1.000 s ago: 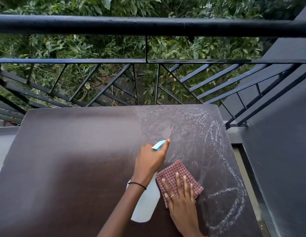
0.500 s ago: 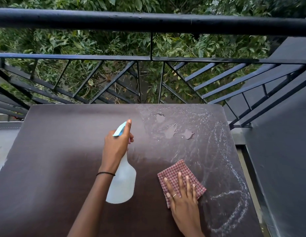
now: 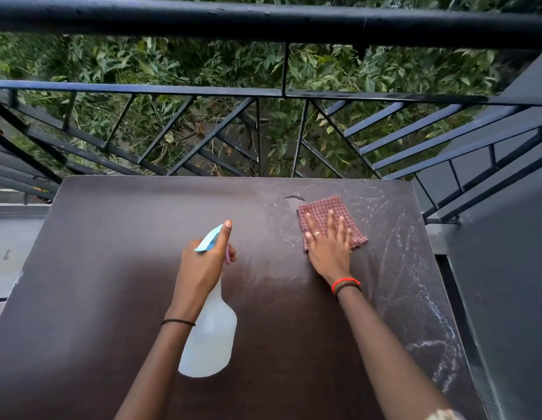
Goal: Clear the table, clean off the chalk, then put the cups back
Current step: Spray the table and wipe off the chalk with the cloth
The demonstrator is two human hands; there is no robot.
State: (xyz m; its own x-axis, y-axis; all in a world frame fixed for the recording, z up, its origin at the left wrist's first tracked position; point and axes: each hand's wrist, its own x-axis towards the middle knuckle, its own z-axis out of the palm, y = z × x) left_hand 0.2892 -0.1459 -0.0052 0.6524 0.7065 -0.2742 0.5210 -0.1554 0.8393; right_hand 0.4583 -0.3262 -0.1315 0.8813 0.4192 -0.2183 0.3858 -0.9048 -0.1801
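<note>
Gripping the neck of a spray bottle, the left hand sits just left of the frame's centre, its fingers curled shut around the bottle below the pale blue spray head and the forefinger stretched straight along the top of it. The bottle is translucent white plastic, slim at the neck and swelling to a rounded body that points toward the lower middle of the frame; whether it holds any liquid cannot be told.

To the right of centre, the right hand lies flat with fingers spread, pressing down on a folded cloth of red-and-white check weave. It grasps nothing; the palm simply rests on the fabric.

Both are over a dark brown table with a smooth, faintly glossy top. A small wet patch glistens just beside the cloth's upper left corner. White chalk marks, powdery and smeared in loose curves, run down the table's right side. A black metal railing crosses the upper frame, green foliage behind it.
</note>
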